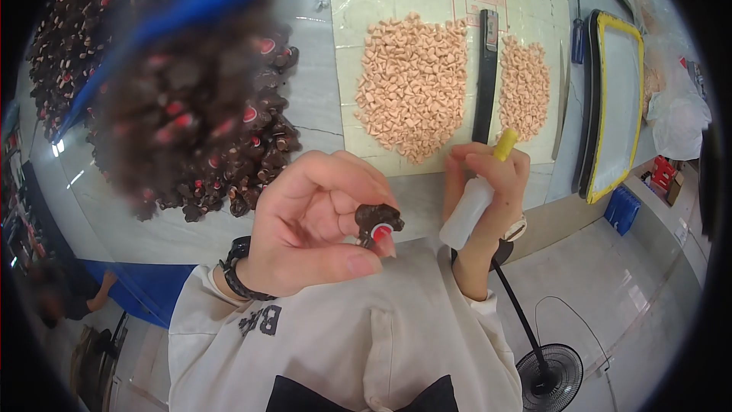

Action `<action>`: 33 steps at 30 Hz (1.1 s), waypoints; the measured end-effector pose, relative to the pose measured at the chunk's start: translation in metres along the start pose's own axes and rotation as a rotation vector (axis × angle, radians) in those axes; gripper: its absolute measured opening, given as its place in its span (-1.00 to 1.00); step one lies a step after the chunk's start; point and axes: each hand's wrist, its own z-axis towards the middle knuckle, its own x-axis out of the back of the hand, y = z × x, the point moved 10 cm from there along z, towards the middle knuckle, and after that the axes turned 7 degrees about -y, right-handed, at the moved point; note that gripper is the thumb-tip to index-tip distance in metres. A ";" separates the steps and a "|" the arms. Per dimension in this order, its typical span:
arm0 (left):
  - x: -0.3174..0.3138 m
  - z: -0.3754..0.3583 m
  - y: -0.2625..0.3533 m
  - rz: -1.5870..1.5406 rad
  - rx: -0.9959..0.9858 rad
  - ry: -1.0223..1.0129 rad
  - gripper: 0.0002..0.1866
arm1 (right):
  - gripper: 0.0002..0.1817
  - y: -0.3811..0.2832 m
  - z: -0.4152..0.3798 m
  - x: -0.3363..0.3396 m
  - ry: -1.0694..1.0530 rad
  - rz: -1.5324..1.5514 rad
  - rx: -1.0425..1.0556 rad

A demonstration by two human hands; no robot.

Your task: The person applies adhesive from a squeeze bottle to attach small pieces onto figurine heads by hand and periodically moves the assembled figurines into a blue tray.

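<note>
My left hand (297, 221) pinches a small dark brown moulded piece (369, 219) between thumb and fingers. A red and pink part with a pale rim shows on the piece's near side. My right hand (499, 179) is wrapped round a translucent white squeeze bottle (467, 217) with a yellow tip (505, 143). The bottle is tilted, its tip pointing away from me and its base towards my left hand, apart from the brown piece. Beyond my hands, a large pile of small peach-coloured pieces (412, 88) and a smaller peach pile (524, 88) lie on a pale mat (347, 46).
A heap of similar brown pieces (271, 133) covers the left. Over it is a blurred blue edge (183, 11) with blurred dark pieces. A black strip-like tool (486, 84) separates the peach piles. Right are a blue-handled screwdriver (578, 42), a yellow-edged frame (639, 99) and a floor fan (549, 378).
</note>
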 end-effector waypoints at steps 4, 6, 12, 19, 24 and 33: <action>0.003 -0.001 0.004 -0.021 -0.015 0.022 -0.54 | -0.65 -0.002 0.002 -0.007 -0.103 -0.006 0.020; 0.004 -0.001 0.005 -0.049 -0.026 0.039 -0.54 | -0.71 -0.002 -0.001 -0.008 -0.072 0.011 0.020; 0.006 -0.002 0.003 -0.063 -0.018 0.070 -0.55 | -0.70 -0.007 -0.003 -0.013 -0.132 0.026 0.057; 0.005 -0.003 -0.001 -0.041 0.025 0.067 -0.55 | -0.68 -0.009 -0.001 -0.019 -0.216 -0.051 0.097; 0.005 -0.003 0.000 -0.044 0.014 0.061 -0.55 | -0.68 -0.010 -0.001 -0.018 -0.199 -0.044 0.113; 0.006 -0.003 -0.001 -0.052 0.016 0.063 -0.55 | -0.67 -0.010 0.001 -0.020 -0.221 -0.009 0.111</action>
